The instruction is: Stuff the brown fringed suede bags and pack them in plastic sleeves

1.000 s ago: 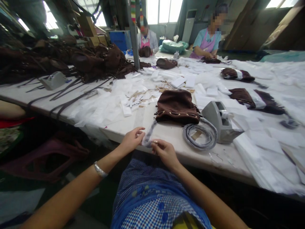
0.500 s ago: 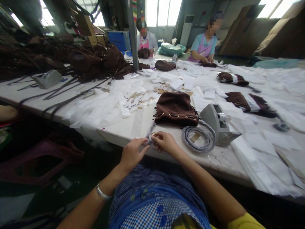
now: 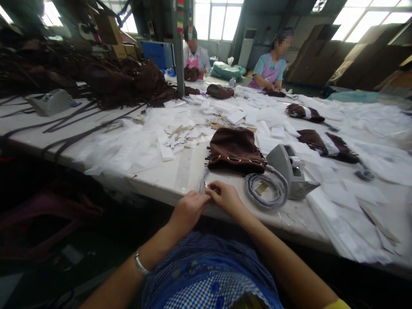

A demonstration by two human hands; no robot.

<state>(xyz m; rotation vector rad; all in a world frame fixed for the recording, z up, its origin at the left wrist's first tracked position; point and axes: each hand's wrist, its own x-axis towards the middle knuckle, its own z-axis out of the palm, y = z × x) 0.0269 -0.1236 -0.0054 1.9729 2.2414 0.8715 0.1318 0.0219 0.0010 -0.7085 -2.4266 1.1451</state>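
At the table's front edge my left hand [image 3: 189, 208] and my right hand [image 3: 227, 198] meet, their fingertips pinched together. Between them is the end of a plastic-wrapped bag strap [image 3: 202, 177] with a small shiny metal clasp [image 3: 206, 185]; the fingers partly hide it. Just beyond lies a dark brown fringed drawstring bag [image 3: 234, 148] with gold eyelets along its near edge. To the right of my hands, more of the strap rests in a plastic-wrapped coil [image 3: 267, 193], close against a grey tape dispenser [image 3: 291, 171].
White paper and plastic sheets [image 3: 347, 193] cover the right side. Wrapped fringed bags [image 3: 325, 143] lie there. A heap of brown bags [image 3: 125, 79] fills the back left, near a second tape dispenser [image 3: 49, 102]. A post [image 3: 179, 56] rises mid-table. Two people work across the table.
My left fingers have closed in toward the right fingertips, and the left hand has turned more palm-down. The bag and the coil stay in place; the view has shifted slightly.
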